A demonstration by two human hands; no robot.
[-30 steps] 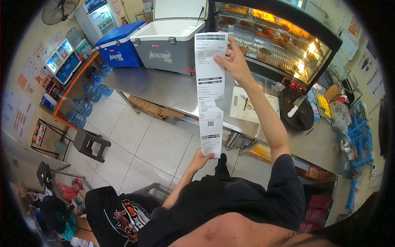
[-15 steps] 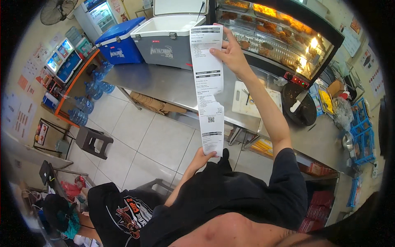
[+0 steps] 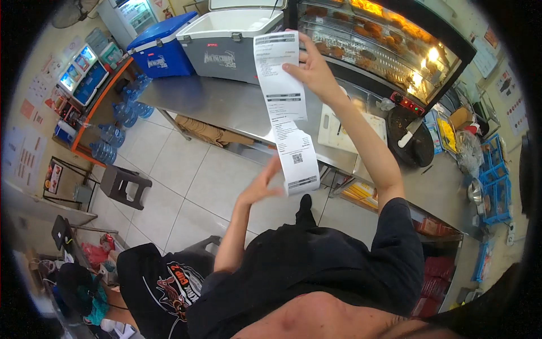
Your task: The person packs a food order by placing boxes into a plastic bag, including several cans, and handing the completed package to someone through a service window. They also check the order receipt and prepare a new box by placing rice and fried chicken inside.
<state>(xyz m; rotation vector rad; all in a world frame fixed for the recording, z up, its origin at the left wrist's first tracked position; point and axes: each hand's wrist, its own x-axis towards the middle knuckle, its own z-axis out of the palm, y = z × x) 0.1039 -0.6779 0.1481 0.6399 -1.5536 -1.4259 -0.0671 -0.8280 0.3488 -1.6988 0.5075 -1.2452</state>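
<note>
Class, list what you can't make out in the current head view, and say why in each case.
All in the head view:
- Left hand: blurred; whether it touches the paper slip is unclear.
- Right hand: some fingertips hidden behind the slip.
- Slip's finest print: too small to read.
- White cutting board: partly covered by the right forearm.
- Grey cooler: raised lid cut off by the top edge.

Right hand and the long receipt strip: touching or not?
Touching. The head view shows the right hand pinching the receipt strip near its upper right edge: thumb across the printed front, index finger bent behind.
</note>
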